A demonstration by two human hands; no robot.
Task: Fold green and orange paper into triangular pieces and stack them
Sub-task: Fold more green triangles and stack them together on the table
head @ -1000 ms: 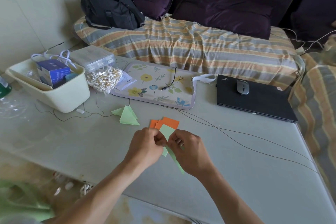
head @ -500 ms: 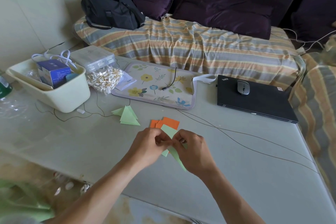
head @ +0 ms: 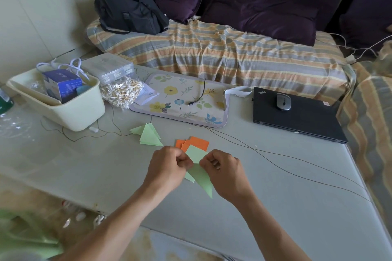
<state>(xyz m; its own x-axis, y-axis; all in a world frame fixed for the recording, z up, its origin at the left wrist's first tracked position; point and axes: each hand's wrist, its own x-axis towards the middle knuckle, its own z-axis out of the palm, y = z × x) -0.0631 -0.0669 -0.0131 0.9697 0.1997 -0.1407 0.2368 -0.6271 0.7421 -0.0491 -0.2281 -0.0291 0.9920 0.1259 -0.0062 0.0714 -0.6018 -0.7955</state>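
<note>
My left hand (head: 167,167) and my right hand (head: 224,170) both pinch a partly folded green paper (head: 201,178) just above the grey table (head: 275,207). Its long pointed end hangs down between the wrists. Right behind the hands lies a flat green sheet (head: 196,152) on top of several orange sheets (head: 198,142). A small pile of folded green triangles (head: 148,134) lies to the left of the orange sheets.
A cream tub (head: 63,101) with a blue box stands at the left, a bag of cotton swabs (head: 122,93) beside it. A floral mat (head: 184,99), closed laptop (head: 297,114) with a mouse (head: 283,101), and thin black cables (head: 297,167) lie behind and right.
The hands have drawn slightly apart along the green paper, and the paper's pointed tip now hangs lower between them.
</note>
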